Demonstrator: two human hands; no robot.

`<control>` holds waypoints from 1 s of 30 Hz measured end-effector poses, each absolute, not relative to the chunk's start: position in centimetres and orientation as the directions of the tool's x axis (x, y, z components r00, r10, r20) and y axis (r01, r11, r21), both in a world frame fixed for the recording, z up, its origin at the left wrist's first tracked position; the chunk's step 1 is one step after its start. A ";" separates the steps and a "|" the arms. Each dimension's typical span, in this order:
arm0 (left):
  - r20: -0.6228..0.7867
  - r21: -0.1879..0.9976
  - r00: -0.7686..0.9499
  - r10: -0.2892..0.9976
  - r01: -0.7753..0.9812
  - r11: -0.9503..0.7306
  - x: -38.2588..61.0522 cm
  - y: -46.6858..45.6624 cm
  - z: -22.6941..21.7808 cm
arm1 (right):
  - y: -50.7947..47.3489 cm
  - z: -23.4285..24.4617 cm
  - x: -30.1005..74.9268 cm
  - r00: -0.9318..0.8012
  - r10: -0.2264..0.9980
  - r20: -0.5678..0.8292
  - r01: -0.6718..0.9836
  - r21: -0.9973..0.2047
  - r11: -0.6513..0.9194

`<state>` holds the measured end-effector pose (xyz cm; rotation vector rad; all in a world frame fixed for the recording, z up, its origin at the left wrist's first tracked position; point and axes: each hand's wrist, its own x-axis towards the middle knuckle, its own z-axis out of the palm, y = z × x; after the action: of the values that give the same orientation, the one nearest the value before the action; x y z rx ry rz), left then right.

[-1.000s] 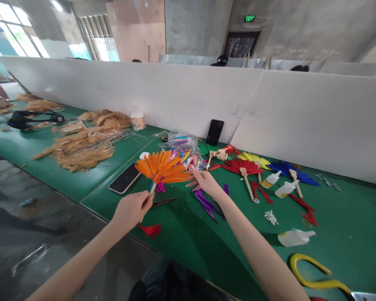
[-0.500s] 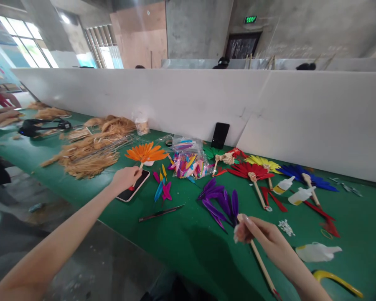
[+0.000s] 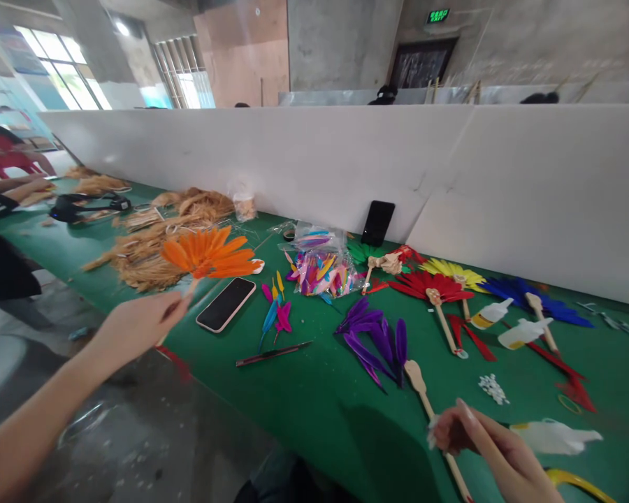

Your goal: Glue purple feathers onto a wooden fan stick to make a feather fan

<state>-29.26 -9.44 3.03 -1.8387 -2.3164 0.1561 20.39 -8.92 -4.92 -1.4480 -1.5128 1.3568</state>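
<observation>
Past front-left edge of green bench (image 3: 304, 409): left hand (image 3: 131, 325) pinching orange feather fan (image 3: 210, 253), swung out leftward; right hand (image 3: 482, 447) now clamped on bare wooden stick (image 3: 422, 391).

light: bright daylight from windows (image 3: 57, 66) at far left (blown out white) | shadows: soft, on green table (image 3: 304, 398) near front edge | blur: left hand (image 3: 131, 325) smeared | edges: white partition (image 3: 293, 161) bends, corners stretched

The green counter (image 3: 314, 412) is carrying a phone (image 3: 226, 304), purple feathers (image 3: 373, 337), a bag of mixed feathers (image 3: 322, 271), a red feather fan (image 3: 424, 285), glue bottles (image 3: 524, 333) and straw (image 3: 147, 253).
</observation>
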 end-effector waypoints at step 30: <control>0.067 0.038 0.024 0.997 0.999 -0.027 -10.4 11.1 -4.2 | -9.4 -5.9 19.0 -0.190 0.968 -0.164 0.041 -0.986 -0.160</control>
<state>-10.41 11.13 -4.22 -2.2339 -2.1780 -0.1165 18.95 -9.37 -5.90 -1.2510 -1.2897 1.4645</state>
